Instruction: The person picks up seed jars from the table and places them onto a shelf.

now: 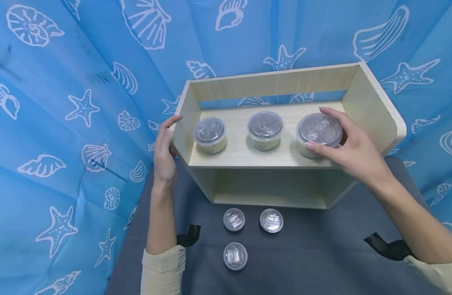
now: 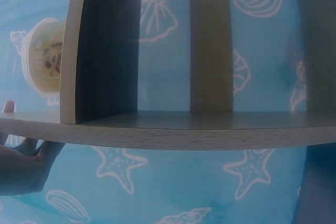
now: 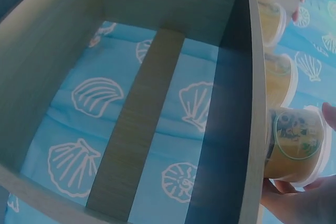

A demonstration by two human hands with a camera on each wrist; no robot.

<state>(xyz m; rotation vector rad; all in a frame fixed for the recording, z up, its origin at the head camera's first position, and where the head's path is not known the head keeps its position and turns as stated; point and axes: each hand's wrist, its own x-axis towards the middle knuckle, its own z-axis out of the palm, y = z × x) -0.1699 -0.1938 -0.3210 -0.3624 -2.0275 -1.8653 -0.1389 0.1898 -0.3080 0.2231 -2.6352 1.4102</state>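
On the upper board of a pale wooden shelf (image 1: 240, 159) stand three round plastic tubs with clear lids. My right hand (image 1: 353, 149) grips the largest, right-hand tub (image 1: 320, 130) round its sides, thumb at the front of the lid. That tub (image 3: 296, 145) shows a printed label and yellowish contents in the right wrist view. Beside it are the middle tub (image 1: 265, 130) and the left tub (image 1: 210, 135). My left hand (image 1: 165, 151) holds the outer face of the shelf's left side panel, fingers at its top edge; in the left wrist view part of this hand (image 2: 23, 169) shows below the panel.
Three small clear-lidded cups, a left one (image 1: 234, 219), a right one (image 1: 271, 220) and a nearer one (image 1: 235, 256), lie on the dark tabletop (image 1: 303, 254) before the shelf. A blue seashell-print curtain (image 1: 100, 135) hangs behind and to both sides.
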